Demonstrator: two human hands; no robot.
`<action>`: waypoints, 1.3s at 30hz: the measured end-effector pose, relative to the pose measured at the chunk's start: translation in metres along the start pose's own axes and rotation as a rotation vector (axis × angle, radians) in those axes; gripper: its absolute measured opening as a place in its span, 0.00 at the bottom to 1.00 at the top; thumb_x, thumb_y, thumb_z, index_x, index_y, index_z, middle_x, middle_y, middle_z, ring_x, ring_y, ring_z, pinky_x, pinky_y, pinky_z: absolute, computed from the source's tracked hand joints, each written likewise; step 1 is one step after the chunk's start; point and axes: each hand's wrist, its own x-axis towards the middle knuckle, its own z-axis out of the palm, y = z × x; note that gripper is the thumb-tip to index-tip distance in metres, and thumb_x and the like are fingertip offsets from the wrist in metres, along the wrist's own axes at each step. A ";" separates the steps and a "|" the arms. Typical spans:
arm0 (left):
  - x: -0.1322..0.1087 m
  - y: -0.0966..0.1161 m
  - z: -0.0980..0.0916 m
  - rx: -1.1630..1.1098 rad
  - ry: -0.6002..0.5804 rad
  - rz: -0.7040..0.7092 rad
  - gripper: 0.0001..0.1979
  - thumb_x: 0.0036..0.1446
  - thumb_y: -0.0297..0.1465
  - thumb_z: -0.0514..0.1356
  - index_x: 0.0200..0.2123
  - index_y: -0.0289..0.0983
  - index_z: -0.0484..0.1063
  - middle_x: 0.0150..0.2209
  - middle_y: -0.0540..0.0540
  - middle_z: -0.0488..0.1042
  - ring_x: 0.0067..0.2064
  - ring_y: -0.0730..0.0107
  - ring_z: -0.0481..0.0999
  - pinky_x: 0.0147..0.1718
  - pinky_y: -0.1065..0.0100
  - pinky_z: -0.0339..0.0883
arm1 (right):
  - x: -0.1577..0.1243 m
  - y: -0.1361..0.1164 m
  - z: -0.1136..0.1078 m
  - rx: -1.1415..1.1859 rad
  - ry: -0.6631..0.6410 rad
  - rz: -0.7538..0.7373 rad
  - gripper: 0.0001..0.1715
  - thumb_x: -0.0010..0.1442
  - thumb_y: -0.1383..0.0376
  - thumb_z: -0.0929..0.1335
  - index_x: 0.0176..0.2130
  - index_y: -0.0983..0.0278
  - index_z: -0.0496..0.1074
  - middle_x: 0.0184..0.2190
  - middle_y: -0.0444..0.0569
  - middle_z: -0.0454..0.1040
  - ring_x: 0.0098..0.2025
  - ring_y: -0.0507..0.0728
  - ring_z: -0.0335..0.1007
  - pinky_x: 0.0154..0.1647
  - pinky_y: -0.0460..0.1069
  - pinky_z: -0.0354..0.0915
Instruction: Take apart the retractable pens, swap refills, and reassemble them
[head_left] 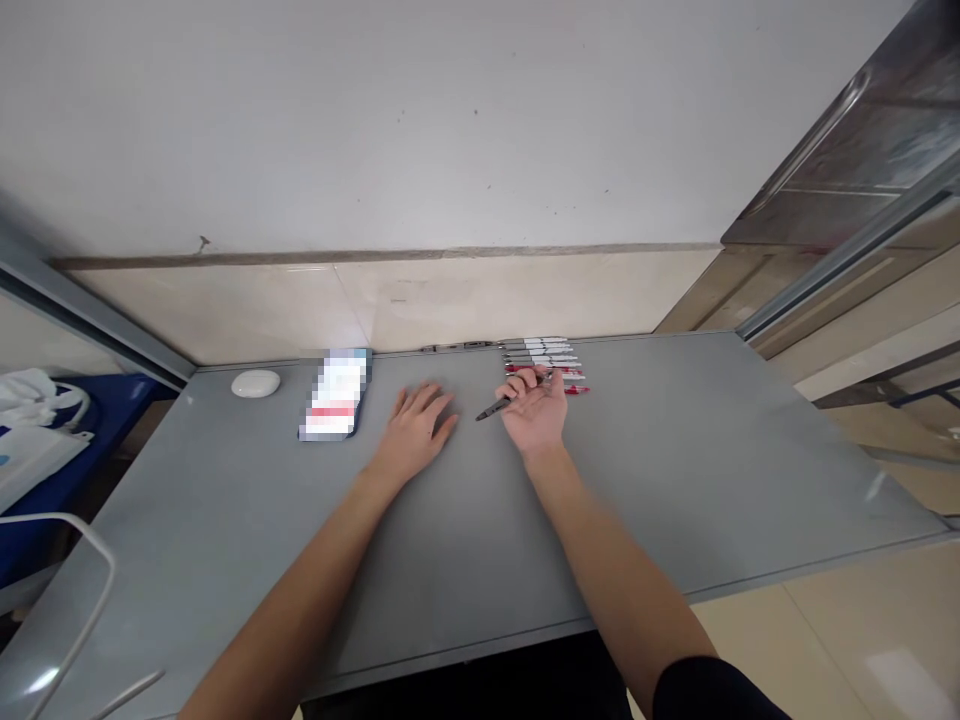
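My left hand [415, 432] lies palm down on the grey table, fingers spread, just right of the phone [335, 395]. My right hand [537, 408] is turned partly palm up, its fingers curled around a dark pen [493, 408] that points down to the left. Right behind that hand lies a row of pens [541, 350], several with white barrels and some with red parts, stacked side by side. The hand covers part of the nearer ones. Along the wall edge rests another dark pen [466, 346].
A white oval case [256, 383] sits at the back left. A white cable [101, 590] loops over the left front corner. On the left, a blue surface [56, 470] carries white items. The wall [450, 295] borders the table's back edge.
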 end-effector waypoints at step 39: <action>-0.006 0.005 0.009 0.144 -0.073 -0.029 0.30 0.62 0.48 0.49 0.64 0.44 0.58 0.67 0.43 0.51 0.68 0.48 0.48 0.64 0.42 0.35 | 0.007 -0.020 -0.019 -0.255 -0.028 -0.255 0.19 0.61 0.56 0.57 0.21 0.60 0.51 0.21 0.40 0.51 0.22 0.51 0.53 0.28 0.50 0.61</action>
